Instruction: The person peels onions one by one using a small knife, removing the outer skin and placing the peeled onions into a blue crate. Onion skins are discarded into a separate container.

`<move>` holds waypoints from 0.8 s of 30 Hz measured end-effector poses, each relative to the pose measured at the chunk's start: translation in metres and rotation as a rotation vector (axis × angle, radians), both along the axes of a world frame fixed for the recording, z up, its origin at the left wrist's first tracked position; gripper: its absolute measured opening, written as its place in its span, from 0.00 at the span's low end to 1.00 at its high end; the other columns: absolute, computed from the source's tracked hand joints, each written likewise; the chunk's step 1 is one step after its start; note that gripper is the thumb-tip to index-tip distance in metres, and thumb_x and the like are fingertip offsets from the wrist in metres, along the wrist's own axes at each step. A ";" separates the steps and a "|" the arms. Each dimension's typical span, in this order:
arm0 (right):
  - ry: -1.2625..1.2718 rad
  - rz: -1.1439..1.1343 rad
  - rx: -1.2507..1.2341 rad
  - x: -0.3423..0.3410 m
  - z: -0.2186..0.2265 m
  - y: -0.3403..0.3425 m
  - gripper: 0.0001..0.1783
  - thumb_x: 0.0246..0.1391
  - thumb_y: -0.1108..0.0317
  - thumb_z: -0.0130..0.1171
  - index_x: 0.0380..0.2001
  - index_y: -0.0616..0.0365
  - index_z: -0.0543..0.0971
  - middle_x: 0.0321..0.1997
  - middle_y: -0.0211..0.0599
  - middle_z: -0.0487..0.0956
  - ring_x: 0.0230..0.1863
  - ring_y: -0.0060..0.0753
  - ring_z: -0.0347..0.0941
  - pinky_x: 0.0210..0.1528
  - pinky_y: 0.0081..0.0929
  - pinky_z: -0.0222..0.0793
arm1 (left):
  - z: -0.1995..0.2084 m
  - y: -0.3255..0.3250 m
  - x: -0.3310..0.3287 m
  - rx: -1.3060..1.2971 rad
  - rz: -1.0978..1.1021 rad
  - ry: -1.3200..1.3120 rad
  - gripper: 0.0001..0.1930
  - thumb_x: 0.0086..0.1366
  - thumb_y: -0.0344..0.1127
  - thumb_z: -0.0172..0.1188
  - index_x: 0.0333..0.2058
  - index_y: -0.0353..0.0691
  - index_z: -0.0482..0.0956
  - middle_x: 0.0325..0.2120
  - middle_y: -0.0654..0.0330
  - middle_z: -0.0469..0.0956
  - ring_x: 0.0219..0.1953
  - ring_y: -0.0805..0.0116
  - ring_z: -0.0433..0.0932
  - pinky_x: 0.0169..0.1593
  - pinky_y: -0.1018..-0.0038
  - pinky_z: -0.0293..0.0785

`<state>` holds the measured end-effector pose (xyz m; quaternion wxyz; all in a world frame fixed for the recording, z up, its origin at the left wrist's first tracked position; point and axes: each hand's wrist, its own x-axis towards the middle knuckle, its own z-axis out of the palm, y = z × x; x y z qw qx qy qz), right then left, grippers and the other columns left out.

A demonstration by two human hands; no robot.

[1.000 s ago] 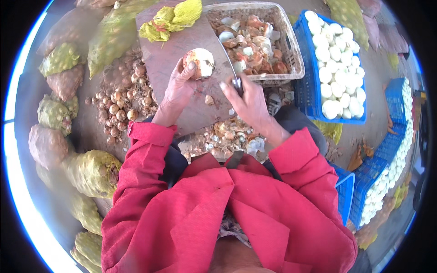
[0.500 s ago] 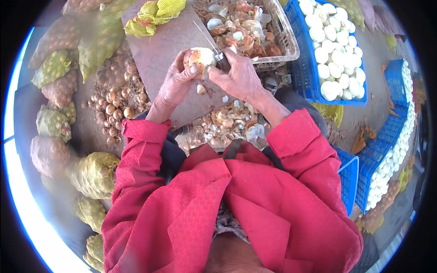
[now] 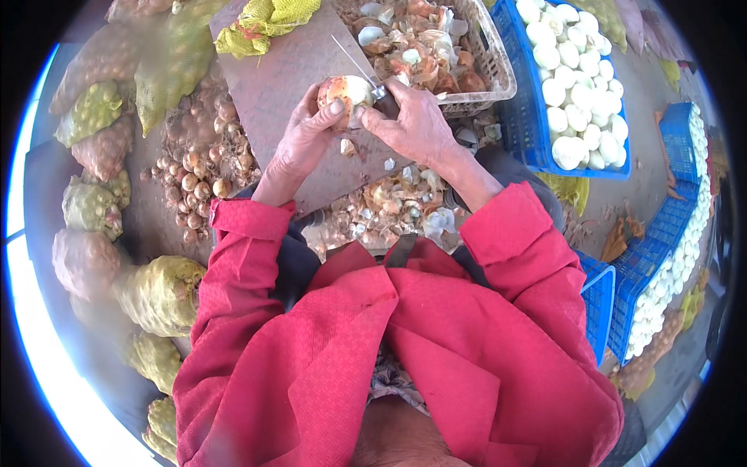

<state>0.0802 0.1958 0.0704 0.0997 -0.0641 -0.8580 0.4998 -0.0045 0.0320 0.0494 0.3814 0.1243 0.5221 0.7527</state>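
**Onion held over the board, knife at its top**

The left hand [image 3: 299, 144] gripped an onion [image 3: 345, 95], fingers closed round its left side and thumb pressed on its front. The onion was partly skinned, pale on top with brown skin still on its lower left. It sat above the far half of the board [image 3: 288, 70], near the board's right edge.

The right hand [image 3: 416, 124] was closed on the dark handle of a knife [image 3: 359, 64]. The thin blade ran up and left from the fist, crossing just behind the onion's top; whether the edge was touching the onion could not be told.

Loose skins [image 3: 389, 206] lay heaped at the board's near edge, between the two red sleeves. A few small scraps lay on the board below the hands. Beyond the board's right edge stood a wire basket [image 3: 498, 74] full of skins and trimmings. Right of that, a blue crate [image 3: 529, 148] held peeled white onions. Left of the board lay a pile of unpeeled onions [image 3: 194, 163], with mesh sacks [image 3: 93, 113] further left. A yellow net [image 3: 261, 19] lay on the board's far left corner.
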 end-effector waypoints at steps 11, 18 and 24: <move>-0.066 -0.064 -0.008 -0.003 -0.002 -0.003 0.18 0.34 0.61 0.57 0.21 0.69 0.69 0.19 0.54 0.73 0.24 0.51 0.73 0.28 0.37 0.67 | -0.001 0.009 0.005 -0.125 0.025 0.210 0.33 0.50 0.40 0.65 0.50 0.33 0.58 0.41 0.57 0.68 0.40 0.70 0.71 0.39 0.77 0.71; -0.104 -0.163 -0.109 -0.006 -0.016 0.001 0.16 0.36 0.64 0.56 0.25 0.68 0.70 0.21 0.52 0.74 0.26 0.50 0.73 0.31 0.38 0.67 | -0.003 0.011 0.007 -0.029 0.012 0.086 0.33 0.52 0.43 0.62 0.51 0.33 0.58 0.42 0.57 0.69 0.41 0.69 0.71 0.42 0.73 0.71; -0.134 -0.143 -0.225 -0.003 -0.010 0.009 0.13 0.38 0.67 0.53 0.26 0.68 0.70 0.18 0.46 0.74 0.23 0.39 0.74 0.30 0.32 0.66 | -0.006 0.002 0.001 0.177 -0.083 -0.156 0.31 0.57 0.50 0.53 0.55 0.41 0.56 0.52 0.54 0.64 0.51 0.56 0.66 0.48 0.54 0.68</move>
